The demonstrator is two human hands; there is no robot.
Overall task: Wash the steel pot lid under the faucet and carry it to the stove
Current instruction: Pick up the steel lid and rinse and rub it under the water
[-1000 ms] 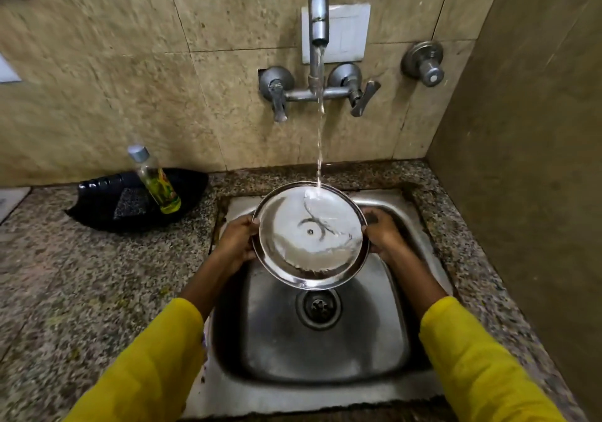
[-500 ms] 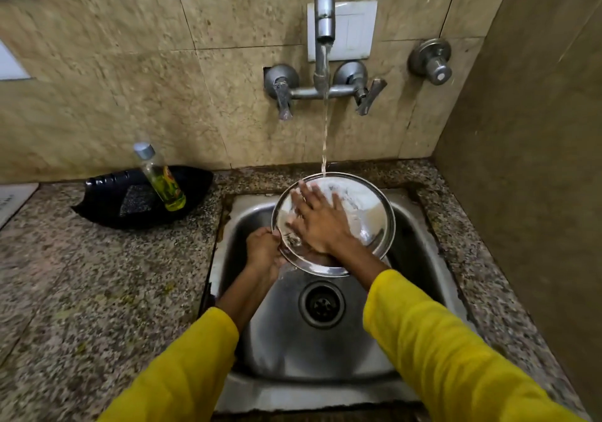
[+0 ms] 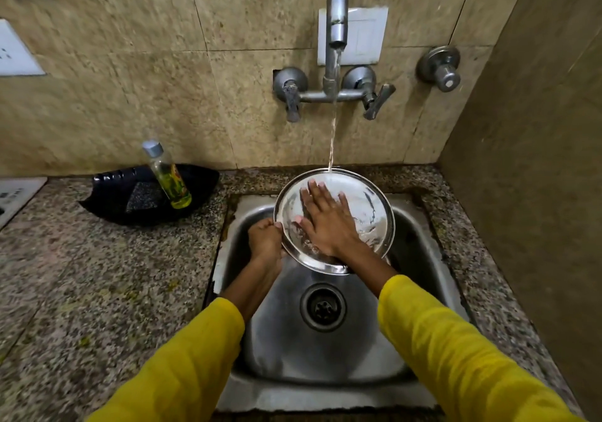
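Observation:
The round steel pot lid (image 3: 368,206) is held tilted over the steel sink (image 3: 325,350), its far rim under the thin stream from the wall faucet (image 3: 337,24). My left hand (image 3: 265,239) grips the lid's left rim. My right hand (image 3: 327,222) lies flat on the lid's wet inner face, fingers spread and pointing away from me. Water runs over the lid's surface. The stove is not in view.
A black tray (image 3: 110,200) on the speckled granite counter (image 3: 81,291) holds a scrub pad (image 3: 143,197) and a bottle of yellow-green liquid (image 3: 169,178). Two tap levers (image 3: 378,99) and a valve knob (image 3: 443,71) sit on the tiled wall. A wall rises at right.
A second ago both hands held the lid by its rims. My right hand has since moved onto the lid's face and now rests a little further right on it.

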